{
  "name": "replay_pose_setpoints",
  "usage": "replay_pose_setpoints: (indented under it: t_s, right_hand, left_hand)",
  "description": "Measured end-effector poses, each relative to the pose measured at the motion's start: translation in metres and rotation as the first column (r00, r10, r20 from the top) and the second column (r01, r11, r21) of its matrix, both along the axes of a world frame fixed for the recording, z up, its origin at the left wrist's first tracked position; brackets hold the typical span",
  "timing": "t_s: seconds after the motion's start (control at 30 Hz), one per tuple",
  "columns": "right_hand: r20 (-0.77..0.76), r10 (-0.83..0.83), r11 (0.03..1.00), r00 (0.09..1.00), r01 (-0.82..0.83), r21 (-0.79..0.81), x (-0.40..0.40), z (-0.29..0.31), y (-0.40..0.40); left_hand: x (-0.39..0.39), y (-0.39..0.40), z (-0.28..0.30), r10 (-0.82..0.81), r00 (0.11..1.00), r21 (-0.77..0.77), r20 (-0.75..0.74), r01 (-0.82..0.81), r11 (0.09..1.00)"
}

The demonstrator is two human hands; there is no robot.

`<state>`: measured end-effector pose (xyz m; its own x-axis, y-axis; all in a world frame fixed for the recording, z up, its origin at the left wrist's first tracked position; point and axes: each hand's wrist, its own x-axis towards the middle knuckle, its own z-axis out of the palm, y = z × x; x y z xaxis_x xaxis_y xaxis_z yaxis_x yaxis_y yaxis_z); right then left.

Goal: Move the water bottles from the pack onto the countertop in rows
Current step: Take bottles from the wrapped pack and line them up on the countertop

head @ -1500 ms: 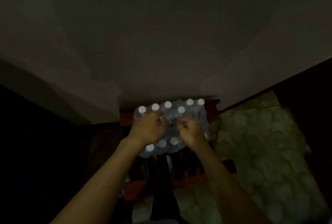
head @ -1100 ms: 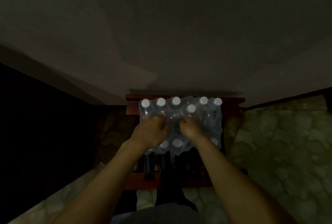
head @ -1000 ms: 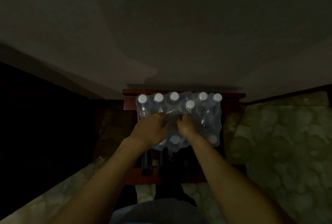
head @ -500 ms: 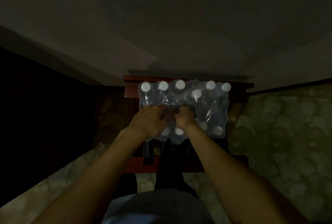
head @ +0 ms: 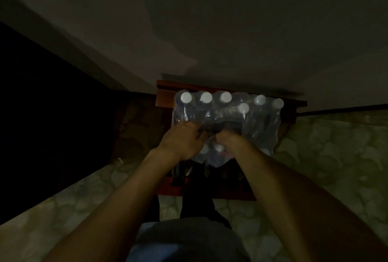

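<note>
Here left hand (head: 182, 141) and right hand (head: 227, 138) clutch pack (head: 260, 127) wrap mid-top.

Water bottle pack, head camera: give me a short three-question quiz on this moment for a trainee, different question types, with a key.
1. True or false: both hands are on the pack.
2. Multiple choice: the pack sits on A) a reddish wooden stand, B) the patterned floor, C) a metal cart.
3. Short answer: are any bottles standing loose outside the wrap?

Key
1. True. The left hand and right hand meet at the middle of the plastic wrap, fingers curled into it.
2. A, the stand, set against the wall.
3. None that show; the white caps are all under the wrap, and the picture is dim.
</note>
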<state>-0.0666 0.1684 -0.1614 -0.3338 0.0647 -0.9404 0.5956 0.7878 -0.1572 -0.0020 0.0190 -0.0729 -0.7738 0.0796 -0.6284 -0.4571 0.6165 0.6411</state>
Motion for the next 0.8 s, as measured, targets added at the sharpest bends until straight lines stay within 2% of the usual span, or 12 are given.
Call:
replay_pose_setpoints:
  t_s: [0.1, 0.27, 0.43, 0.5, 0.6, 0.7, 0.8]
  right_hand:
    - [-0.099, 0.225, 0.963, 0.969, -0.206, 0.173, 0.004, -0.003, -0.004]
    - [-0.363, 0.338, 0.923, 0.868, -0.230, 0.309, 0.002, 0.018, -0.001]
    - [-0.479, 0.385, 0.923, 0.789, -0.320, 0.215, 0.003, 0.073, 0.006]
    - [-0.580, 0.367, 0.925, 0.727, -0.352, 0.143, 0.001, 0.106, 0.007]
    - [-0.675, 0.377, 0.905, 0.635, -0.407, 0.122, -0.009, 0.158, 0.006]
    - [-0.720, 0.391, 0.878, 0.573, -0.466, 0.105, -0.019, 0.203, 0.001]
    - [-0.731, 0.408, 0.844, 0.547, -0.532, 0.072, -0.019, 0.238, -0.009]
  left_hand:
    - [0.004, 0.001, 0.000, 0.006, 1.000, -0.001, 0.016, -0.006, 1.000]
    - [0.003, 0.005, 0.003, 0.010, 1.000, 0.015, 0.005, -0.010, 1.000]
    - [-0.003, 0.019, 0.009, -0.072, 0.997, 0.002, -0.003, 0.072, 0.997]
    - [-0.006, 0.025, 0.014, -0.127, 0.992, -0.027, -0.015, 0.126, 0.992]
    - [-0.012, 0.031, 0.020, -0.166, 0.986, -0.069, -0.030, 0.164, 0.984]
    - [-0.015, 0.030, 0.024, -0.064, 0.994, -0.017, -0.086, 0.062, 0.998]
    - [-0.016, 0.026, 0.033, 0.131, 0.960, 0.227, -0.249, -0.073, 0.971]
